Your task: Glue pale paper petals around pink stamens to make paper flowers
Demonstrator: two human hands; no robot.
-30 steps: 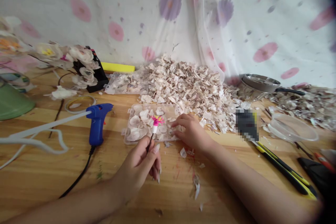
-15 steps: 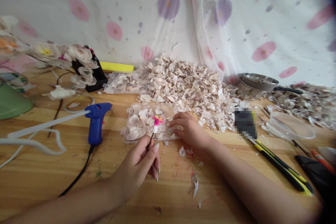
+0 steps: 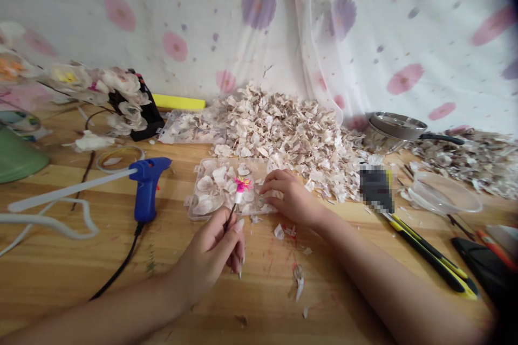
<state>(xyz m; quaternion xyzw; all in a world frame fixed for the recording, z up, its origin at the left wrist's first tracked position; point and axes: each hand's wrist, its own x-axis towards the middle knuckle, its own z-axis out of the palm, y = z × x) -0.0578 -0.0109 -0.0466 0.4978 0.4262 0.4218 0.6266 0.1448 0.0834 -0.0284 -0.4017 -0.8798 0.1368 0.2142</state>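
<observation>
My left hand pinches a thin dark stem between thumb and fingers. A white-wrapped flower centre with pink and yellow stamens tops the stem, tilted in front of the clear plastic compartment box. Pale dried petals lie in that box. At the box's right end rests my right hand, fingers curved and apart, tips reaching down to the contents there; nothing shows in its grasp, though the fingertips are partly hidden.
Behind the box rises a big heap of dried petals. A blue glue gun with its cord stands left, near finished white flowers. To the right lie pliers with black-yellow handles, a clear lid and a metal strainer.
The whole view has shifted slightly. My left hand keeps its hold on the stem, and my right hand stays at the box's right end with barely any movement.
</observation>
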